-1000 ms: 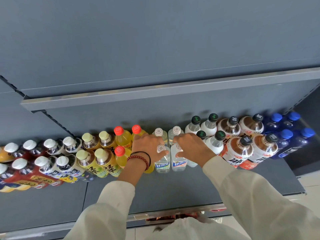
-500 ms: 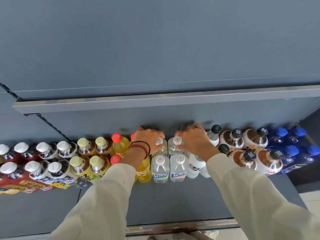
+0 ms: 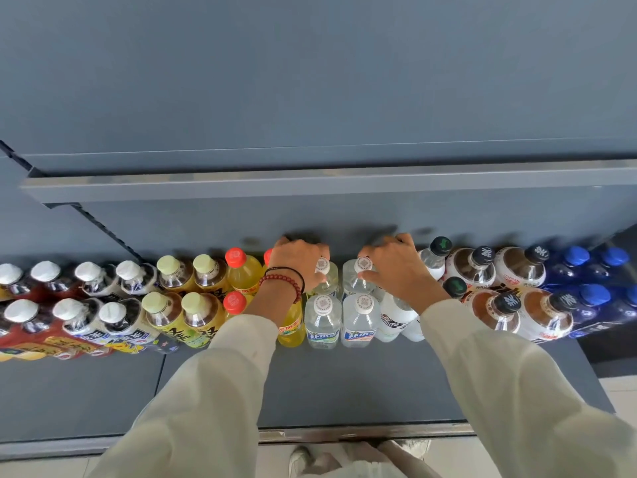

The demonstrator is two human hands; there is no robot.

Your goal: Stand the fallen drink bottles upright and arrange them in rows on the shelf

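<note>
Restocking: left hand [image 3: 298, 263] and right hand [image 3: 396, 270] each grip a clear white-capped plastic back-row bottle [image 3: 323, 266], best pushed back upright and level.

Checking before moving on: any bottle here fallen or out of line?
Nothing stands out. The visible bottles stand upright in two rows on the shelf, grouped by kind; the sleeves hide a few.

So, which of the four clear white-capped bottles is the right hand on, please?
The back-right bottle: the right hand rests at its cap. The left hand is on its back-left neighbour; the front pair stands untouched.
</note>
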